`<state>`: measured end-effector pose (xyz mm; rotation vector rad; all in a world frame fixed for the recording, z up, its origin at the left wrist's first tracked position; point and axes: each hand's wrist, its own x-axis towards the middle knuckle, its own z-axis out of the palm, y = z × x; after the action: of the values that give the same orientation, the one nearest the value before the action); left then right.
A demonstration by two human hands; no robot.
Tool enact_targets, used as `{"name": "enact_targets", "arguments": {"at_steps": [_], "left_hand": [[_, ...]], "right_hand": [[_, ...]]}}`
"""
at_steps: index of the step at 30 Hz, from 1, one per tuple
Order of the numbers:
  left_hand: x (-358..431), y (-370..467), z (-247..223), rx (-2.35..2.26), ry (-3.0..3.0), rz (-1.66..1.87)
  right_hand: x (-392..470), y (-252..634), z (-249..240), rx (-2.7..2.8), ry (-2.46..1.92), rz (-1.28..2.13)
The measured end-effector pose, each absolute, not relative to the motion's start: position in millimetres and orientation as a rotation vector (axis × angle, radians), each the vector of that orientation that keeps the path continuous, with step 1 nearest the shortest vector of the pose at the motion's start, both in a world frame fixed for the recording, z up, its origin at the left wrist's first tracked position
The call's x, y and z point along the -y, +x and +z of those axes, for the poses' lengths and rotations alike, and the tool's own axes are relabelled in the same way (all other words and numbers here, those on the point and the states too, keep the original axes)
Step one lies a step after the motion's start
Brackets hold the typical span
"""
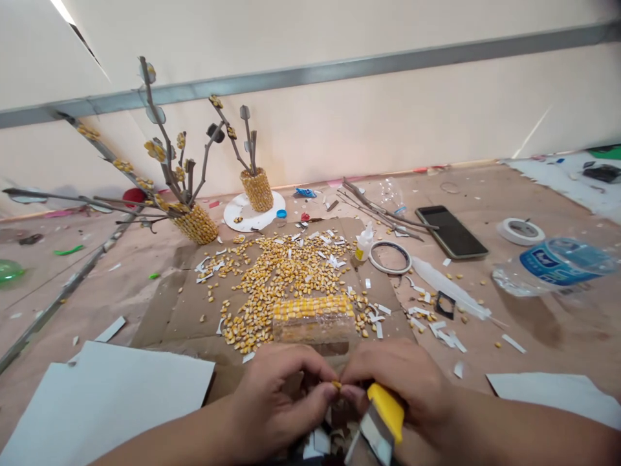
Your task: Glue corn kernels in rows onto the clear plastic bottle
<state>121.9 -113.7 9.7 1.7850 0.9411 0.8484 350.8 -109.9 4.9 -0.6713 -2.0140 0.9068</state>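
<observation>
Both hands meet low in the middle of the head view, fingertips touching around a small corn kernel (pixel 336 385). My left hand (pixel 286 395) is closed and pinches the kernel between thumb and forefinger. My right hand (pixel 402 382) is closed too, its fingertips against the kernel, with a yellow-and-grey tool (pixel 387 414) in its grip; the tool's kind is unclear. Just beyond the hands lies a clear plastic cylinder (pixel 310 329) on its side, its upper part covered with rows of kernels. Loose corn kernels (pixel 291 265) are heaped around it on cardboard (pixel 165 304).
Behind stand two kernel-covered pots with twigs, one tilted (pixel 196 224), one upright (pixel 257 189) on a white plate (pixel 231 217). A glue bottle (pixel 363 243), tape ring (pixel 389 257), phone (pixel 451 232) and plastic bottle (pixel 553 262) lie rightward. White boards (pixel 116 395) lie left.
</observation>
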Motion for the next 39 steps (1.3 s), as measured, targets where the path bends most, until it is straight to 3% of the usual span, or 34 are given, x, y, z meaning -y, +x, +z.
{"name": "enact_targets", "arguments": {"at_steps": [7,14,19,23,27,31,34,39], "left_hand": [[112.0,121.7,6.4,-0.924,1.864,0.85],[112.2,124.1,10.7,-0.865,1.569,0.763],[113.8,127.3,11.8,-0.906,1.431,0.703],[111.5,121.1,11.6,-0.909,1.671,0.823],[95.6,99.8,10.3,-0.814,2.177,1.148],[74.0,81.6,10.3,-1.169,2.356,0.797],[65.3,79.0,10.0,-1.189,2.374,0.533],[66.0,80.9,5.7,-1.212,2.294,0.497]], "right_hand": [[104.7,356.4,5.6,2.137,-0.717,0.804],[93.7,361.5,7.8,2.263,-0.457,0.403],[93.7,360.3,7.8,2.209,-0.432,0.468],[92.7,360.0,4.8,2.241,-0.448,0.533],[86.9,367.2,-0.1,2.321,-0.728,0.185],[80.9,371.6,-2.3,2.413,-0.864,0.066],[79.8,370.2,-2.7,2.468,-0.91,0.067],[79.1,367.6,-4.7,2.479,-0.887,-0.006]]}}
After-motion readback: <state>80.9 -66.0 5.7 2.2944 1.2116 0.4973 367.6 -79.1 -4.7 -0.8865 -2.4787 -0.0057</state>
